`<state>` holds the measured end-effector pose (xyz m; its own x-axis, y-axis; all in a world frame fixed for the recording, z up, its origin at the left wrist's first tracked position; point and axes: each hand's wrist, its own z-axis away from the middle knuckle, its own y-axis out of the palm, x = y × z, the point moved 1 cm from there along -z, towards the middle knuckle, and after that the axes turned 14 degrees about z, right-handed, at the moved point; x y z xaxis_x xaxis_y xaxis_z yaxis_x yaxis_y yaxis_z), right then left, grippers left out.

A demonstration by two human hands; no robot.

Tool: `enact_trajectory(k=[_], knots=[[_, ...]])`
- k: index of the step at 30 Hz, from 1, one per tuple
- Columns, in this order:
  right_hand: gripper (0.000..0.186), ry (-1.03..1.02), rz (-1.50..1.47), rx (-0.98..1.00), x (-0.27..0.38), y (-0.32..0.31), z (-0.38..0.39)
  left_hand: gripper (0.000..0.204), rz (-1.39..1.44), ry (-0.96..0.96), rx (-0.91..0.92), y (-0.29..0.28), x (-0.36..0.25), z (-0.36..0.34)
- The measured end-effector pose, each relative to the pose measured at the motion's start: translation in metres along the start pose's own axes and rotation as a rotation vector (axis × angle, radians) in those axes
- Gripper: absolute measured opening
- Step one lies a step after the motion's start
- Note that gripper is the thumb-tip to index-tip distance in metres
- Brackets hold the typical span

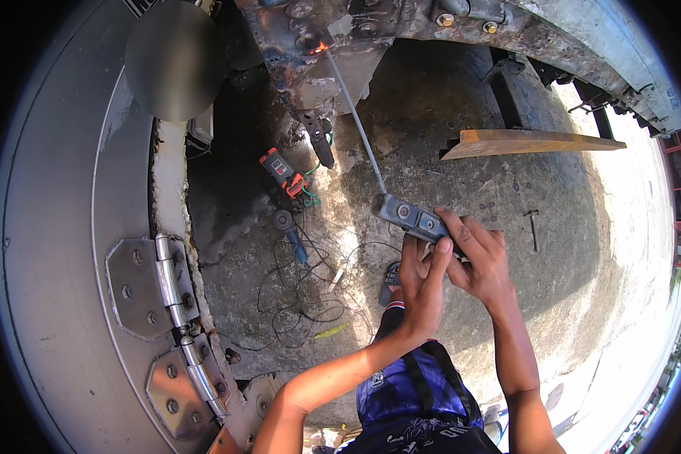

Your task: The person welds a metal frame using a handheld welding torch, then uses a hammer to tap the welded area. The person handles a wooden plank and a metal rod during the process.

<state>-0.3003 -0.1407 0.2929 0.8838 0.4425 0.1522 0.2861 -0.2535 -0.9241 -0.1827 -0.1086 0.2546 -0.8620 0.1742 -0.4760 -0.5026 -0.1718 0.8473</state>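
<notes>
Both my hands are closed round a grey, box-shaped welding electrode holder [409, 216]. My left hand [422, 286] supports it from below and the left, its thumb pointing up. The fingers of my right hand [480, 259] wrap over its rear end. A long thin welding electrode [357, 121] runs from the holder up to a scorched, rusty steel plate [339, 87]. Where the tip meets the plate, a small orange spot [319, 48] glows. A dark clamp [317, 138] hangs at the plate's lower edge, with a green cable by it.
On the concrete lie an orange-and-grey box [283, 171], an angle grinder [288, 233], tangled black cable [280, 291] and a hammer [534, 229]. A rusty steel beam [533, 141] juts across at right. A grey panel with metal hinges [168, 280] stands close on the left.
</notes>
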Motion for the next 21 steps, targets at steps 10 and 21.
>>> enact_trajectory(k=[10, 21], knots=[[0.064, -0.040, -0.015, -0.092, -0.0015, 0.0035, -0.0021, 0.040, -0.075, 0.036, -0.030, 0.0030, 0.0008, -0.0014], [0.064, -0.037, 0.002, -0.074, 0.0008, 0.0005, -0.0024, 0.045, 0.002, -0.017, -0.016, 0.0001, -0.0005, 0.0009]])
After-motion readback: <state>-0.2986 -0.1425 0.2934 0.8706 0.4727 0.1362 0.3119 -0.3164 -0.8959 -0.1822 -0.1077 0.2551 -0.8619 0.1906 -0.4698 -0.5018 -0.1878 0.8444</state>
